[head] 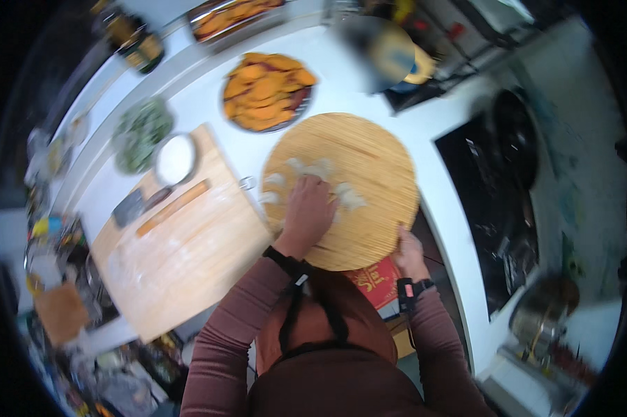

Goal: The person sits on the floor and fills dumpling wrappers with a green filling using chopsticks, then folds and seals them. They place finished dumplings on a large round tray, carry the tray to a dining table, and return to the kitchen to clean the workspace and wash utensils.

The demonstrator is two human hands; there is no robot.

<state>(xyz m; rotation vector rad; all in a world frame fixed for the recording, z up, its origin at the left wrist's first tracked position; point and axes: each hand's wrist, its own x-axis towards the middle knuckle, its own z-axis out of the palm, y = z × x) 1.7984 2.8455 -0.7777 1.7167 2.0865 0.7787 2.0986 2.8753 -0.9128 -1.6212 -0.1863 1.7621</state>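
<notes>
In front of my body a round tray of tightly laid stalks lies level, partly over the white counter's edge. My right hand grips its near right rim. My left hand reaches over the tray, fingers bent down among several pale dumplings. Its fingertips are hidden behind the hand, so whether they pinch a dumpling cannot be told. More dumplings, blurred, lie in a loose arc along the tray's left side.
Left stands a floured wooden board with a rolling pin, a dough scraper or cleaver and a bowl of white powder. Behind are leafy greens and a plate of orange slices. A black cooktop sits right.
</notes>
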